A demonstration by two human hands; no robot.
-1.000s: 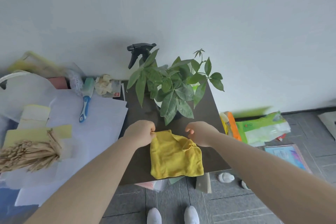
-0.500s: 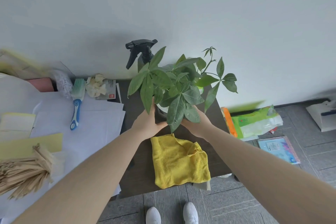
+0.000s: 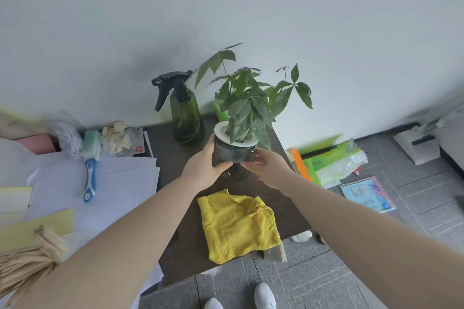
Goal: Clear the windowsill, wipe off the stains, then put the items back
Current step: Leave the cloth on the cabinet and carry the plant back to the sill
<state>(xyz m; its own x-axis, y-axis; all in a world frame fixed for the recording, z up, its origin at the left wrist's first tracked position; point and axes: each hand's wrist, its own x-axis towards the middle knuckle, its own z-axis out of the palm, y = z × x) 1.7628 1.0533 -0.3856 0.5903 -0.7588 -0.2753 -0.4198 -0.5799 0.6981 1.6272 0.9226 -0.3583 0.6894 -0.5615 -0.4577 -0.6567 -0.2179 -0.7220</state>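
Both hands, left hand and right hand, gripped the dark pot holding a leafy plant, over the dark sill. Pot base hidden by the fingers. Green spray bottle stood just behind; yellow cloth lay nearer, scrub brush left.

I am now gripping the potted plant with both hands, left hand and right hand wrapping its dark pot from either side; a second ago they were pinching the yellow cloth. The cloth is lying released on the near part of the dark surface. The plant is rising and tilting away, exposing the green spray bottle behind it.
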